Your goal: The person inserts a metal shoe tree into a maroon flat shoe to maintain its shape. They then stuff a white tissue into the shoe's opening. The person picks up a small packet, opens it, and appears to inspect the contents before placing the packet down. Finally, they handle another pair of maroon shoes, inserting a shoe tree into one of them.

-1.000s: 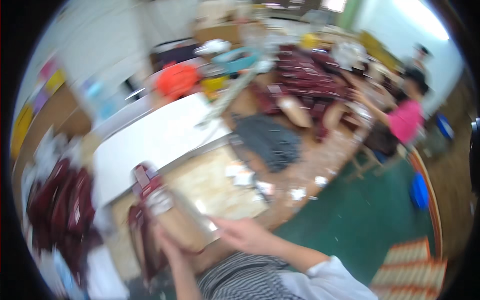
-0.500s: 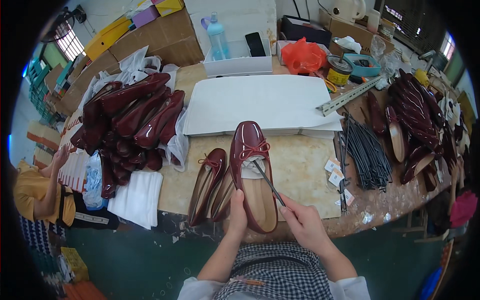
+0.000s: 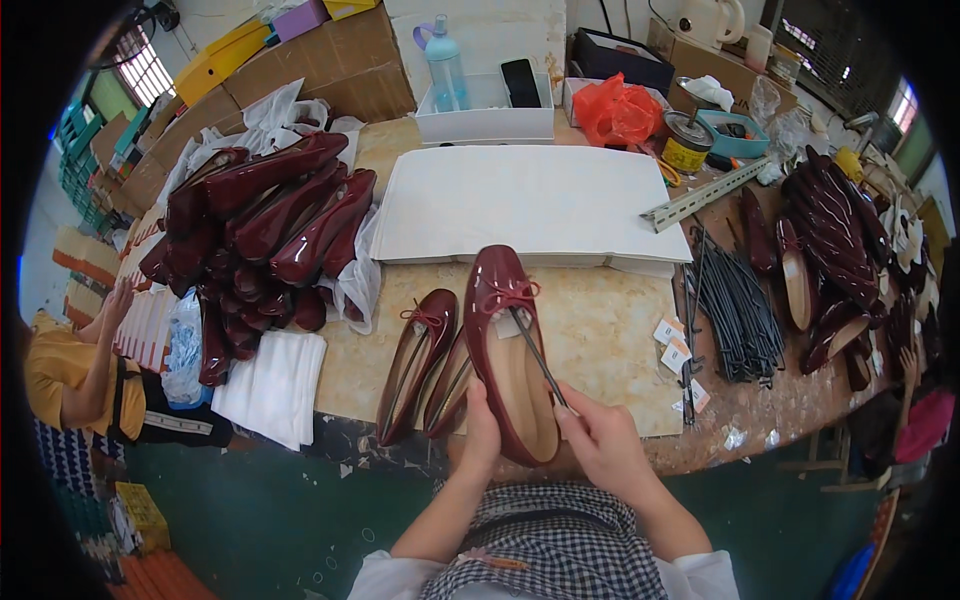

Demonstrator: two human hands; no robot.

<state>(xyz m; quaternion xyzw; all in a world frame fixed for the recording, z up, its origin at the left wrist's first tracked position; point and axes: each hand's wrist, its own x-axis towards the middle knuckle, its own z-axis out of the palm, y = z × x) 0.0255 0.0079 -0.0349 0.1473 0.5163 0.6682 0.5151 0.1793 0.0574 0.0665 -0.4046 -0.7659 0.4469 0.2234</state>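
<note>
A glossy dark red ballet flat (image 3: 498, 280) with a bow stands tilted at the table's front edge, toe pointing away. My left hand (image 3: 481, 437) grips it along its left side near the heel. In my right hand (image 3: 606, 442) is a thin dark rod (image 3: 540, 360), pinched near its lower end. The rod's far end goes into the shoe's opening under the bow, where a bit of white paper (image 3: 507, 326) shows. How deep the tip reaches is hidden. Just left of it lie two more red flats, one (image 3: 418, 360) in full view, the other (image 3: 449, 388) partly covered; each has a dark rod inside.
Red flats (image 3: 265, 225) are heaped at left, above folded white sheets (image 3: 270, 388). A stack of white paper (image 3: 525, 200) lies ahead. Dark rods (image 3: 738, 310) and more red shoes (image 3: 830, 230) are at right. Small tags (image 3: 675, 354) lie nearby. Another person (image 3: 75, 380) sits at far left.
The white paper in the shoe's opening has gone deeper toward the toe, with less of it showing. My right hand and the rod have shifted only slightly. The whole view has moved a little.
</note>
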